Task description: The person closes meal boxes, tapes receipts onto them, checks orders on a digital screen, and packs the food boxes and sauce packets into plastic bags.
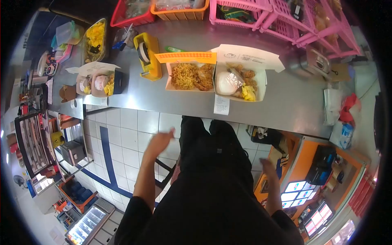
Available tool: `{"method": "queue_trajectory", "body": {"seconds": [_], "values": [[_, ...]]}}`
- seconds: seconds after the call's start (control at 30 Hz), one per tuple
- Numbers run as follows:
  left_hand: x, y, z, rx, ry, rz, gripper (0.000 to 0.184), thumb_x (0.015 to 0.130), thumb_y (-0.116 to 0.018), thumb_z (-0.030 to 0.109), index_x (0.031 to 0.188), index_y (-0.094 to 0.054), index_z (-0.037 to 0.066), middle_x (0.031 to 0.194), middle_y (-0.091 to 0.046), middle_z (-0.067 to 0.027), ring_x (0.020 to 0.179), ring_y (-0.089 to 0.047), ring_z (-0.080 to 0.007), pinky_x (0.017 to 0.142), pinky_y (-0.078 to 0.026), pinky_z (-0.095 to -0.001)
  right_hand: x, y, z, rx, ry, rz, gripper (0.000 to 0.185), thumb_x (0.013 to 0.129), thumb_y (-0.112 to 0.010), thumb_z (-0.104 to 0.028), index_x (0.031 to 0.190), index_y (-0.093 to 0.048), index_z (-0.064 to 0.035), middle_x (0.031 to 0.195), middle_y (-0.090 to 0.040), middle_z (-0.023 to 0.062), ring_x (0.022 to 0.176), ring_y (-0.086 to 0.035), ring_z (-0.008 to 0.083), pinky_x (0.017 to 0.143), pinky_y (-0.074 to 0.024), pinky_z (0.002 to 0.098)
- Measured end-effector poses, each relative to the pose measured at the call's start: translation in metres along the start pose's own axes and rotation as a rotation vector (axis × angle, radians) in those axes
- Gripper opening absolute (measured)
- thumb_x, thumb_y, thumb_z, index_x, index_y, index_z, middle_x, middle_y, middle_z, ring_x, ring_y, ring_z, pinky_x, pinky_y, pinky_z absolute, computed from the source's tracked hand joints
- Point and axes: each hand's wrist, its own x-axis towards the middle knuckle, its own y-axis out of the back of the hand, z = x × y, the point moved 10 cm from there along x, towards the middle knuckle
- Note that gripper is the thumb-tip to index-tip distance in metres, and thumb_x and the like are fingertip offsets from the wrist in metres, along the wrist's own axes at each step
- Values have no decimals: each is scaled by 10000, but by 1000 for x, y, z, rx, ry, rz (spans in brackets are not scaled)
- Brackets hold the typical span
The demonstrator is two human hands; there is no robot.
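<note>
Both hands hang beside my body, below the steel counter's front edge, touching nothing I can see. My left hand (161, 143) is over the tiled floor, its fingers loosely apart and empty. At the other side, my right hand (269, 168) is dark and smeared, so its fingers do not show clearly. Ahead on the counter (175, 101) stand an open box of noodles and fried chicken (190, 76) and an open box (261, 87) with a rice mound, chicken pieces and yellow scrambled egg. A printed receipt (221, 105) hangs over the counter edge in front.
Smaller open food boxes (100, 84) stand left, near a yellow tape dispenser (152, 57) and a tray of yellow food (94, 41). Pink baskets (281, 24), a red basket (130, 12) and an orange basket (179, 10) line the back. Screens (300, 194) are lower right.
</note>
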Motion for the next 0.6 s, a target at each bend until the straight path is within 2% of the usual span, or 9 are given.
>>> {"method": "queue_trajectory", "body": {"seconds": [0.03, 0.07, 0.1, 0.17, 0.23, 0.37, 0.47, 0.53, 0.6], "values": [[2, 48, 40, 190, -119, 258, 573, 1011, -485, 564, 1234, -681, 74, 948, -707, -274, 969, -689, -395, 890, -529, -413, 8, 20, -35, -19, 86, 79, 367, 1016, -538, -297, 1227, -677, -31, 1166, -701, 103, 1074, -655, 201, 912, -495, 345], [-4, 88, 63, -6, -83, 504, 498, 1000, -569, 465, 1275, -627, 54, 1076, -693, -265, 976, -688, -391, 821, -550, -428, 12, 40, -77, -44, 170, 161, 348, 1023, -528, -273, 1178, -690, -7, 1105, -719, 91, 1044, -672, 207, 905, -501, 345], [-13, 119, 90, -132, -304, 942, 451, 987, -598, 433, 1202, -634, 38, 1145, -674, -264, 958, -676, -426, 778, -546, -489, -9, 53, -148, -62, 302, 175, 331, 1023, -543, -264, 1162, -683, 3, 1039, -722, 67, 1008, -674, 185, 874, -506, 323], [10, 141, 120, -11, -466, 1203, 421, 996, -572, 427, 1063, -656, 20, 1069, -693, -252, 919, -667, -448, 766, -538, -527, -42, 46, -248, 340, 374, 95, 294, 1033, -565, -255, 1124, -672, 3, 954, -697, 49, 936, -653, 129, 825, -511, 284], [53, 138, 134, -25, -279, 853, 375, 1011, -547, 380, 1032, -662, 24, 969, -700, -237, 911, -672, -443, 808, -535, -544, -64, 31, -323, 308, 537, 114, 285, 1036, -573, -245, 1134, -664, 7, 954, -698, 47, 921, -650, 125, 808, -515, 281], [52, 126, 156, 225, -441, 879, 293, 1013, -528, 288, 936, -639, 28, 858, -692, -212, 786, -680, -428, 696, -547, -541, -104, -29, -442, 353, 805, 30, 274, 1030, -609, -228, 1140, -656, 18, 990, -698, 62, 903, -651, 116, 787, -523, 272], [35, 122, 141, 252, -477, 886, 271, 1004, -533, 249, 868, -627, 34, 819, -693, -199, 700, -676, -421, 613, -547, -521, -97, -74, -492, 295, 905, 100, 313, 995, -653, -221, 1214, -627, 1, 1063, -713, 134, 958, -702, 229, 858, -534, 331], [25, 123, 125, 265, -505, 895, 264, 1000, -536, 237, 849, -620, 38, 805, -696, -191, 666, -674, -416, 580, -545, -509, -116, -78, -529, 86, 984, 541, 569, 918, -732, -236, 1385, -496, -12, 1196, -675, 218, 1083, -676, 347, 944, -519, 414], [14, 124, 103, 198, -529, 862, 227, 994, -538, 209, 851, -614, 50, 770, -694, -188, 654, -678, -409, 581, -549, -509, -107, -103, -550, 71, 1003, 613, 726, 874, -765, -246, 1454, -392, -20, 1258, -639, 241, 1148, -635, 379, 974, -504, 442]]}}
